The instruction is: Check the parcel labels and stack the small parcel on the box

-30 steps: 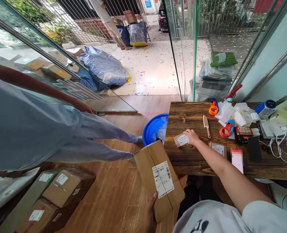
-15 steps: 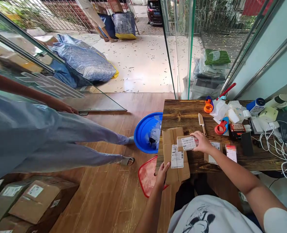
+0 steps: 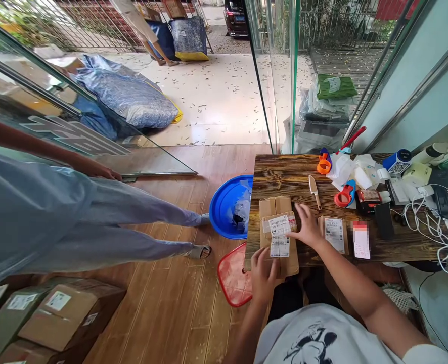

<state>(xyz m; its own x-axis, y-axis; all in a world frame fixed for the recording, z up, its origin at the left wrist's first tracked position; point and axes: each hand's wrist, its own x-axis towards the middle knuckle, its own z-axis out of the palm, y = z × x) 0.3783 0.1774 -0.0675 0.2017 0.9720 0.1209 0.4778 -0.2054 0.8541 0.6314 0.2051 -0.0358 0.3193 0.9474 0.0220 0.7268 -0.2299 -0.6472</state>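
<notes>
Two parcels were stacked at the tabletop edge: small parcel atop the cardboard box. Right hand, fingers spread, pressed the small one; left hand clasped the box's overhanging end. Best kept centred, lest it slide.

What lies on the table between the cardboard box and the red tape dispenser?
Head view: a small knife lies between the cardboard box and the red tape dispenser.
</notes>
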